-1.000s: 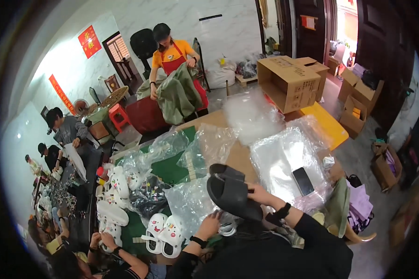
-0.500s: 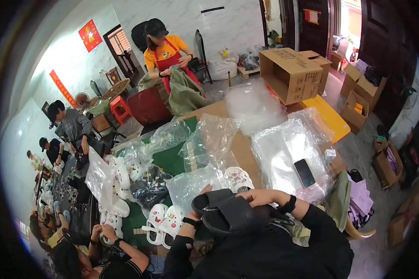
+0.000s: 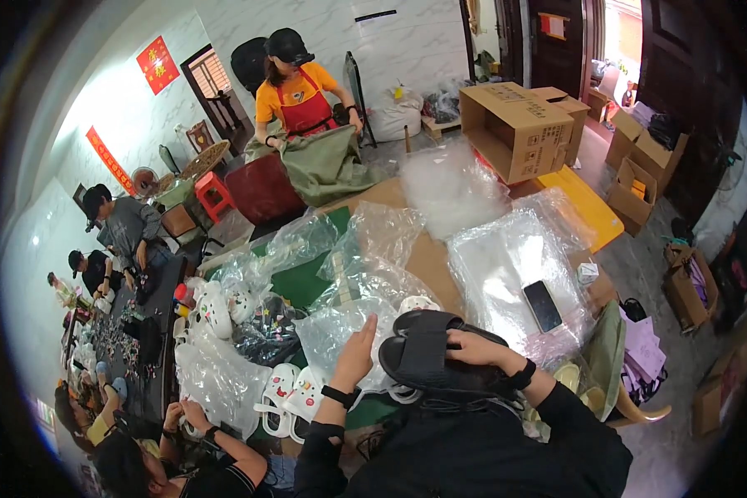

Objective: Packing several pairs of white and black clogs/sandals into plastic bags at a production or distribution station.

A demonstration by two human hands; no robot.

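lower centre: right hand (image 3: 473,347) grips a black slipper (image 3: 436,358), fingers curled over it; left hand (image 3: 357,353), fingers together, presses a clear bag (image 3: 340,332), apparently opening it for bagging.

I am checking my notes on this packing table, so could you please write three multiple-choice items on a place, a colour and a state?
1. Where does the phone lie?
A. on clear bags right of the hands
B. in the cardboard box
C. on the floor

2. What colour are the slippers under the right hand?
A. white
B. black
C. yellow

3. How is the left hand?
A. closed on a phone
B. open, flat on a clear plastic bag
C. inside a box

Answers: 1 A, the dark phone rests on the clear bags. 2 B, both are black. 3 B, its fingers are spread on the bag.
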